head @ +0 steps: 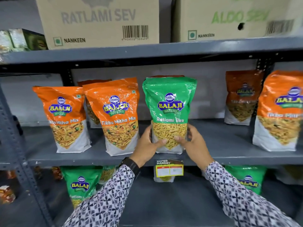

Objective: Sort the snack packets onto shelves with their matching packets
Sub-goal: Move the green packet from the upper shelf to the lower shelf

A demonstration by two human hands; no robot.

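On grey metal shelf [213, 141], green packet [169, 102]

Bright even light, packet glare, blurred and warped edges

Both hands grip one green Ratlami Sev packet [169, 112] standing upright near the front edge of the middle shelf [213, 157]. The left hand [150, 144] clasps its lower left side, the right hand [191, 141] its lower right side, thumbs on the front face. Two orange Tikha Mitha Mix packets [114, 115] stand just beside it toward the shelf's left end; another orange packet [278, 112] stands at the right end. On the lower shelf [155, 202], a green packet [80, 184] stands at left. Cardboard cartons [98, 22] sit on the top shelf [147, 52].
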